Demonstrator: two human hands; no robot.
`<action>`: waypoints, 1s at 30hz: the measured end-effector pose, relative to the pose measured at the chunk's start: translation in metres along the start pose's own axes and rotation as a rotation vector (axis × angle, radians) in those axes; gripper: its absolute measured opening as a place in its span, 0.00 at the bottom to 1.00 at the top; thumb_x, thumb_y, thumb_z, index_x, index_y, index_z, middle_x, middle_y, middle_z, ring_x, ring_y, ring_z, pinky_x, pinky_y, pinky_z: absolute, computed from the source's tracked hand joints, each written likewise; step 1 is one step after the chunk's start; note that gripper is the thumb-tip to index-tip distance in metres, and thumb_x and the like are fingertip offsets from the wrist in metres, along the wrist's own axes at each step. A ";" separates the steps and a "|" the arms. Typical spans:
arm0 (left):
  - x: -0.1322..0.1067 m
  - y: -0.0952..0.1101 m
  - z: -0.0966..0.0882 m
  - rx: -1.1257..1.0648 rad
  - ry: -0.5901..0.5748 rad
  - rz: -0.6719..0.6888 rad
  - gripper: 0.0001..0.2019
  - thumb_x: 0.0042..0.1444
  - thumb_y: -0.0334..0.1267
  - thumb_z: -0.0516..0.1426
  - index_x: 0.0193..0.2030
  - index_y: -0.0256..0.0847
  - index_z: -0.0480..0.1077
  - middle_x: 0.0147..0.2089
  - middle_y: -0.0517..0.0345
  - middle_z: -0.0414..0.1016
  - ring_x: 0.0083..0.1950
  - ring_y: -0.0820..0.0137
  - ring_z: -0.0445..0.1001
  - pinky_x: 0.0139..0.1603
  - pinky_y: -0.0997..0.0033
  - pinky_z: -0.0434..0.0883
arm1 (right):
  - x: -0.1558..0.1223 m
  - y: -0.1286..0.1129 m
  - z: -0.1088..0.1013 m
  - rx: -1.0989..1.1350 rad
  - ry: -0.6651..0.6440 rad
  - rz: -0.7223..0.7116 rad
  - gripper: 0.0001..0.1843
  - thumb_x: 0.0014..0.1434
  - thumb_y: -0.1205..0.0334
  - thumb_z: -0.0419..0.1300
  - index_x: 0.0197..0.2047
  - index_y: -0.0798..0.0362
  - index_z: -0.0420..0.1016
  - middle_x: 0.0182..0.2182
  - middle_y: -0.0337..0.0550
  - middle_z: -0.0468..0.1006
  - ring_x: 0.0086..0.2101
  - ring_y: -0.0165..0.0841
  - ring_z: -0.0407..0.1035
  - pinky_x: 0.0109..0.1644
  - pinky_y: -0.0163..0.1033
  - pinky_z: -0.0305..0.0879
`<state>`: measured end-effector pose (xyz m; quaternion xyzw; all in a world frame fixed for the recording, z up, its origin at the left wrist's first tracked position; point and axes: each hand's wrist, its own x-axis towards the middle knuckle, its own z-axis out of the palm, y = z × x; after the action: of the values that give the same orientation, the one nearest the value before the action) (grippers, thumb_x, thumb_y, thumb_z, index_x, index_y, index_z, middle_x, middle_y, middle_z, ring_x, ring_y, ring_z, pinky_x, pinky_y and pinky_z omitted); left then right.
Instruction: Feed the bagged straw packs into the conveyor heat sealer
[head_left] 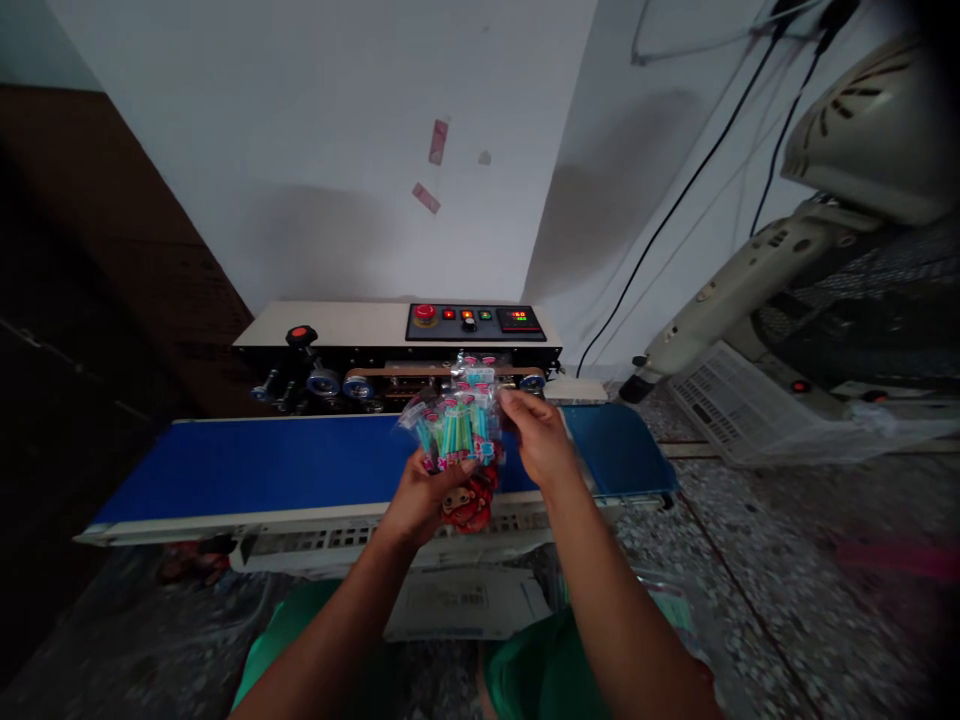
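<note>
My left hand [421,498] is closed around a bunch of clear plastic packets [459,428] with blue and green sticks inside, its thumb lying across their lower part. A red printed figure [471,503] hangs below that thumb. My right hand [538,432] pinches the right edge of one of the clear packets near the sealing rollers. Both hands are over the blue conveyor belt [285,465], in front of the band sealing machine [330,325]. The upper packets reach up to the machine's brown band.
The control panel [475,322] has a red stop button and a lit display. A grey machine arm [720,275] and a white plastic basket [724,405] stand to the right. Cardboard boxes [142,240] are at the left, and a white carton [466,603] lies below the belt.
</note>
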<state>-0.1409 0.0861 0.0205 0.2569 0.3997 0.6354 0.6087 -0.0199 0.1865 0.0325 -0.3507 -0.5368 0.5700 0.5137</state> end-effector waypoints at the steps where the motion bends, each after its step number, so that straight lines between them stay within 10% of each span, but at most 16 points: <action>1: 0.000 0.000 0.000 -0.001 0.004 -0.005 0.15 0.44 0.34 0.66 0.41 0.35 0.73 0.35 0.51 0.80 0.33 0.63 0.78 0.38 0.63 0.74 | 0.000 0.001 0.003 0.045 0.049 -0.017 0.17 0.50 0.47 0.62 0.36 0.51 0.77 0.33 0.39 0.78 0.34 0.32 0.70 0.40 0.37 0.64; 9: 0.000 0.001 0.000 0.003 0.061 -0.047 0.18 0.40 0.35 0.68 0.40 0.35 0.73 0.36 0.49 0.80 0.36 0.60 0.79 0.41 0.60 0.74 | 0.008 -0.010 -0.040 -0.530 0.440 -0.208 0.22 0.62 0.45 0.47 0.38 0.53 0.72 0.29 0.40 0.74 0.30 0.31 0.65 0.34 0.34 0.59; 17: 0.000 0.003 0.001 0.020 0.051 -0.068 0.18 0.41 0.36 0.68 0.40 0.34 0.73 0.35 0.48 0.80 0.33 0.61 0.79 0.36 0.63 0.75 | 0.018 0.003 -0.100 -1.452 0.431 0.164 0.19 0.64 0.59 0.44 0.42 0.60 0.73 0.30 0.55 0.77 0.32 0.39 0.71 0.34 0.37 0.56; 25: -0.001 0.002 -0.002 0.009 0.054 -0.045 0.16 0.41 0.35 0.67 0.39 0.36 0.73 0.34 0.51 0.80 0.33 0.62 0.79 0.37 0.64 0.74 | 0.028 0.012 -0.064 -1.421 0.294 0.122 0.18 0.64 0.60 0.45 0.43 0.61 0.73 0.33 0.57 0.78 0.36 0.39 0.73 0.38 0.37 0.60; 30: 0.004 0.002 -0.004 -0.002 0.097 0.027 0.15 0.41 0.35 0.68 0.38 0.35 0.74 0.33 0.53 0.80 0.32 0.64 0.78 0.36 0.66 0.74 | 0.010 -0.001 -0.031 -0.837 0.069 -0.116 0.23 0.62 0.47 0.48 0.42 0.55 0.75 0.35 0.47 0.78 0.36 0.36 0.70 0.40 0.37 0.62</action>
<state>-0.1453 0.0890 0.0196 0.2305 0.4243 0.6558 0.5803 0.0076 0.2038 0.0300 -0.5171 -0.7233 0.2609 0.3761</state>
